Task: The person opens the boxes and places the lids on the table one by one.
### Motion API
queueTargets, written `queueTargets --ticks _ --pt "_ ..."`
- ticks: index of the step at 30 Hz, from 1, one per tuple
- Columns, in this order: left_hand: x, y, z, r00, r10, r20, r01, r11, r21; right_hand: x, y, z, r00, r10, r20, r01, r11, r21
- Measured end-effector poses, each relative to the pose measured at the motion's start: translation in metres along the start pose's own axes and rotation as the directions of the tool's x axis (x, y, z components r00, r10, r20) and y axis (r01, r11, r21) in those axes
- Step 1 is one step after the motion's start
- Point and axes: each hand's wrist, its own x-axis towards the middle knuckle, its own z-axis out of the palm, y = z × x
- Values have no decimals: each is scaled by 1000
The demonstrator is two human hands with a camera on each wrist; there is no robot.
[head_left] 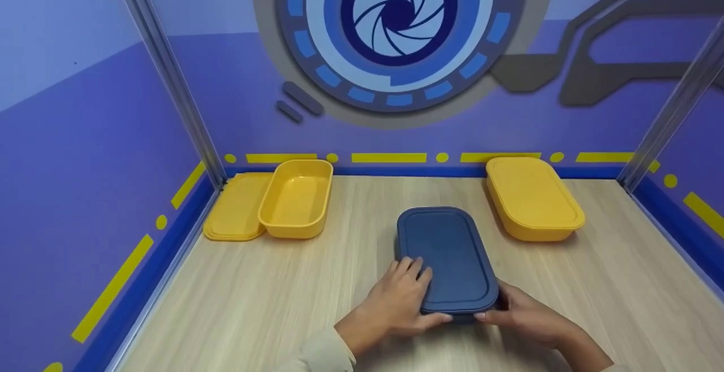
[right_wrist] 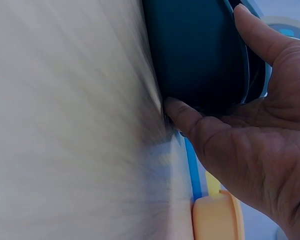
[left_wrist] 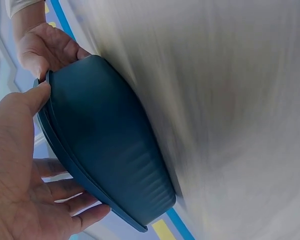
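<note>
A dark blue lunch box (left_wrist: 110, 135) stands on the table, its long side running away from me. Its matching lid (head_left: 452, 259) lies over the top; at the near right corner the right wrist view shows a gap below the rim. My left hand (head_left: 399, 295) holds the lid at its near left corner, fingers over the left edge and thumb on the near rim. At the near right corner my right hand (head_left: 534, 312) grips the box, thumb at the near rim and fingers along the side, partly hidden. The inside of the box is hidden.
Back left, an open yellow box (head_left: 297, 199) overlaps a yellow lid (head_left: 235, 208). A lidded yellow box (head_left: 534, 197) stands at the back right. Printed panels (head_left: 186, 112) wall the wooden table (head_left: 362, 213) at the back and both sides.
</note>
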Motion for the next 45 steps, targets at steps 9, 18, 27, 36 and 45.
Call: queueTargets --ticks 9,18,27,36,45 --pt "-3 0 0 999 2 -49 -4 999 -36 1 1 -2 1000 -4 0 4 1000 -7" --pt "-6 2 6 991 19 -134 -20 1000 -3 2 4 -1 1000 -13 8 13 1000 -21" --pt "-9 0 10 982 21 -186 -27 999 -27 1 1 1 999 39 -26 -41 997 -69" --pt "-12 1 10 978 36 -206 -39 999 -14 0 1 2 999 19 -41 -22 997 -69" --pt "-15 2 9 964 36 -262 -37 999 0 0 0 4 999 -24 -29 24 999 -30"
